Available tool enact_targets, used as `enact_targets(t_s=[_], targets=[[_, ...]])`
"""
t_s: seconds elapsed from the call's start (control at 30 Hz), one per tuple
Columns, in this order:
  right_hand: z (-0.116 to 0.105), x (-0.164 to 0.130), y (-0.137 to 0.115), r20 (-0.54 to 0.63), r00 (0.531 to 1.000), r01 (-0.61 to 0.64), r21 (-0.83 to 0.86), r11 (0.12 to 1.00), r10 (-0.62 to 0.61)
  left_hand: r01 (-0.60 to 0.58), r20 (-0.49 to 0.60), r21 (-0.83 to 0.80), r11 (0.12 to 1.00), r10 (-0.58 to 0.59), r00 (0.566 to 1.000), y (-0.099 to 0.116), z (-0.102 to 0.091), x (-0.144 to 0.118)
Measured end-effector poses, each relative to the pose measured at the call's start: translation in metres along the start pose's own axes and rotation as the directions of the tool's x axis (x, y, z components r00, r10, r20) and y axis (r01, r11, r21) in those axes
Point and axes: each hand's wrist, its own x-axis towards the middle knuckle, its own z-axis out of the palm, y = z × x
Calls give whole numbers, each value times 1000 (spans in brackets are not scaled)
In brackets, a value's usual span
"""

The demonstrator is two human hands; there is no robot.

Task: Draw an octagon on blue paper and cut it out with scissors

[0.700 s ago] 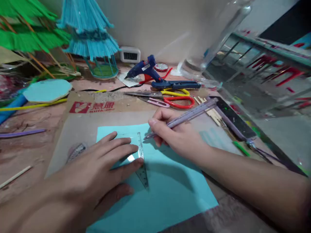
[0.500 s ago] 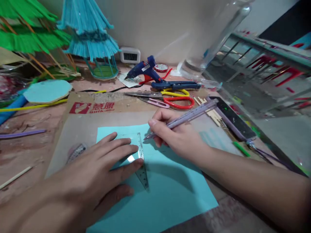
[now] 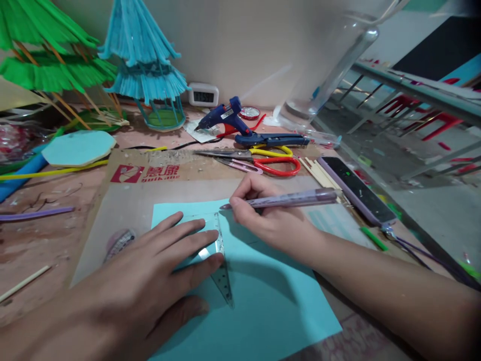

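A light blue sheet of paper (image 3: 270,306) lies over a cardboard piece in front of me. My left hand (image 3: 161,260) rests flat with fingers spread, pressing a clear set square (image 3: 224,286) onto the paper; its left part is under my fingers. A purple pen (image 3: 293,199) is pinched in my right hand (image 3: 266,210). The pen lies at a low slant, its tip close to the set square's top right corner. I cannot tell whether the tip touches the paper. A short faint line shows on the paper below my right hand.
Red-handled scissors (image 3: 278,167), yellow-handled pliers (image 3: 270,152) and a blue glue gun (image 3: 225,116) lie beyond the paper. A phone (image 3: 356,190) and thin wooden sticks (image 3: 319,173) are at the right. Green and blue model towers (image 3: 145,65) and a digital clock (image 3: 203,94) stand behind.
My right hand has tilted the pen lower, and its tip has moved up toward the set square's top corner. My left hand stays on the set square. The camera view has shifted slightly.
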Motion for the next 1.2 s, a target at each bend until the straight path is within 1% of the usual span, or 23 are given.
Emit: enact_targets(t_s=[0.1,0.2,0.37,0.5,0.6,0.7,0.8,1.03,1.2], targets=[[0,3,1,15,999,34,-27,999,-33,-2,2,17,1000,2,1000,-1,2,-3],[1,4,1,20,999,31,-33,999,-30,2,-3,31,1000,-2,1000,-1,4,-4],[2,5,1,21,999,26,-42,999,-26,42,-36,27,999,-41,999,-1,8,-4],[2,5,2,25,1000,15,-41,999,-14,58,9,39,998,-59,998,-1,11,-12],[3,5,2,25,1000,12,-40,999,-11,44,10,55,997,-45,999,0,10,-13],[3,6,1,24,1000,12,-42,999,-11,25,9,79,997,-25,1000,0,10,-10],[4,6,0,25,1000,11,-37,999,-10,30,-7,88,996,-29,1000,0,10,-7],[3,5,0,39,999,6,-39,999,-5,28,-11,39,999,-28,1000,-2,9,-8],[3,5,-1,43,999,5,-40,999,-3,64,-14,0,998,-64,998,1,8,-6]])
